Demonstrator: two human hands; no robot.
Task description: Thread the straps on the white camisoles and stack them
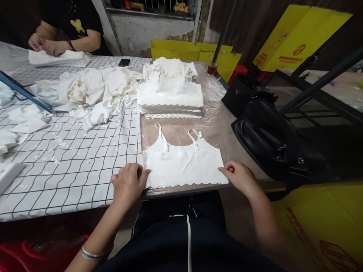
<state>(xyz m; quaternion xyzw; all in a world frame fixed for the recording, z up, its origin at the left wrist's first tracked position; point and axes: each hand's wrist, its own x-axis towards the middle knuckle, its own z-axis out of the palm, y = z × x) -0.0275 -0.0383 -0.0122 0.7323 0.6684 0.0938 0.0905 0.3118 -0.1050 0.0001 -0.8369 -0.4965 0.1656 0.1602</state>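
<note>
A white cropped camisole (184, 166) lies flat at the table's front edge, with its scalloped hem toward me and its two thin straps pointing away. My left hand (128, 184) pinches its left side near the lower corner between thumb and fingers. On the opposite side, my right hand (239, 176) grips the right edge near the hem. Just beyond lies a neat stack of similar white tops (170, 92), scalloped hems facing me.
Loose white garments (85, 88) are heaped on the checked cloth (99, 162) to the left, among small white scraps. A black bag (263, 128) sits at the right. Yellow boxes (174, 49) stand behind the table. Across it, another person's hands (47, 45) rest on folded white fabric (61, 58).
</note>
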